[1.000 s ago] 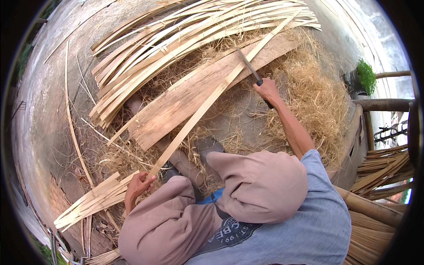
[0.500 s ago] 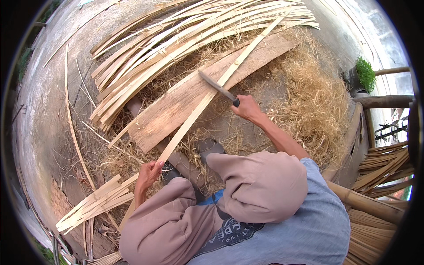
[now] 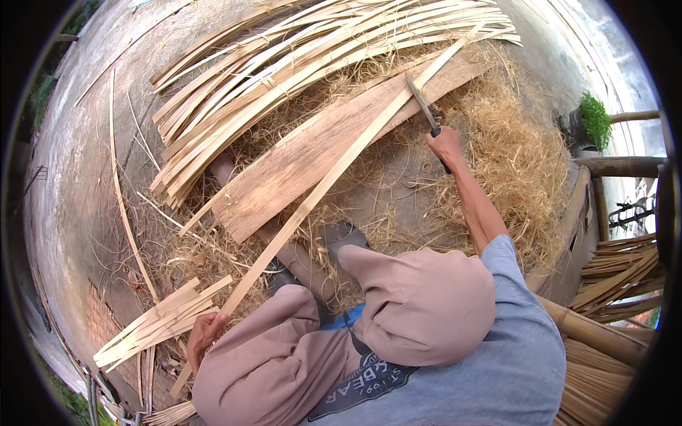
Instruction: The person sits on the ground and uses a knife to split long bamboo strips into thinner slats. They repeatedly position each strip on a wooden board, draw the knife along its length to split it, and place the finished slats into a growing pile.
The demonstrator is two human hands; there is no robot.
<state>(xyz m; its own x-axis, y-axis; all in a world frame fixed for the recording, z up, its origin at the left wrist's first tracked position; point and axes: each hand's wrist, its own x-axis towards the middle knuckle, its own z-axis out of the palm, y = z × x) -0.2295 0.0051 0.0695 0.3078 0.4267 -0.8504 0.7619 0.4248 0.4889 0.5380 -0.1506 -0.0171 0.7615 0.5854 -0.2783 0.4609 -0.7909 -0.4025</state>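
A long pale bamboo strip (image 3: 339, 167) runs slantwise from my left side up across a wooden board (image 3: 284, 183). My left hand (image 3: 207, 334), beside my left knee, is closed round the strip near its lower end. My right hand (image 3: 445, 147) grips the dark handle of a knife (image 3: 424, 106), beyond the board's right part. The knife's blade points up and left, its tip at the strip's far portion over the board. Whether the edge presses on the strip I cannot tell.
A big bundle of bamboo strips (image 3: 284, 92) lies behind the board. Curly shavings (image 3: 515, 163) heap up on the right. A small stack of short strips (image 3: 160, 323) sits at the left. Bamboo poles (image 3: 597, 330) and a green plant (image 3: 594, 121) stand at the right.
My right hand has moved the knife up and right along the strip. My left hand has shifted down and left, still holding the strip, which has slid the same way.
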